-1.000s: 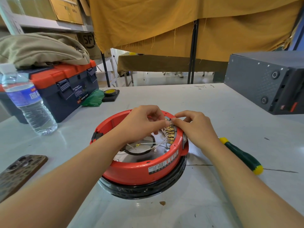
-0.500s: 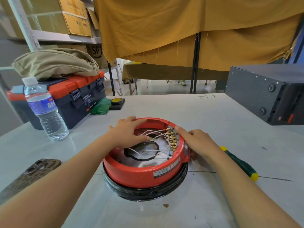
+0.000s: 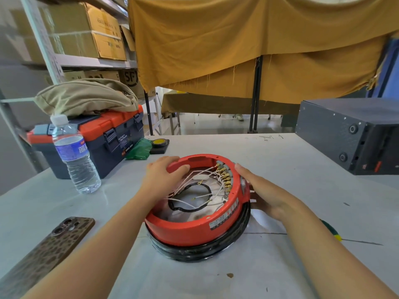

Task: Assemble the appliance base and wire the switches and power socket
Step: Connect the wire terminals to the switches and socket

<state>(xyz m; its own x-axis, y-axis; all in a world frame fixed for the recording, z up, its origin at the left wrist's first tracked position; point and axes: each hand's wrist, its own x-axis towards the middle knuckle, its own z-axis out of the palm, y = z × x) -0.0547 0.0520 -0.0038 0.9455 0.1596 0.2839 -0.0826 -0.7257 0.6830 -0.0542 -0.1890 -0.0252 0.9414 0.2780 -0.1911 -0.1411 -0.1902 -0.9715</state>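
At the centre of the frame, a round red base (image 3: 190,227) is seated on a black ring (image 3: 207,249), and both rest on a pale table (image 3: 280,160). Its open top is turned upward. Inside, white wires (image 3: 207,171) are routed across the cavity to a row of brass terminals (image 3: 225,180) mounted along the right inner wall. A black loop of cable (image 3: 190,209) is laid on the floor of the cavity. A printed label (image 3: 219,223) is fixed to the near right side of the red wall.

The left hand (image 3: 160,180) is laid over the far left rim, with the fingers curved over the edge and the thumb inside. The right hand (image 3: 265,195) is pressed flat against the outer right wall, with the fingers nearly straight and together; nothing is enclosed by it.

At the lower right, a green and yellow screwdriver (image 3: 332,231) is partly hidden behind the right forearm. At the lower left, a phone (image 3: 51,251) in a spotted case is placed face down. At the left, a water bottle (image 3: 74,156) stands upright just in front of a dark toolbox (image 3: 112,139) with an orange lid, on which a beige cloth (image 3: 86,97) is piled. At the right edge, a dark grey box (image 3: 345,132) is placed on the table. A mustard curtain (image 3: 237,44) is hung across the upper frame
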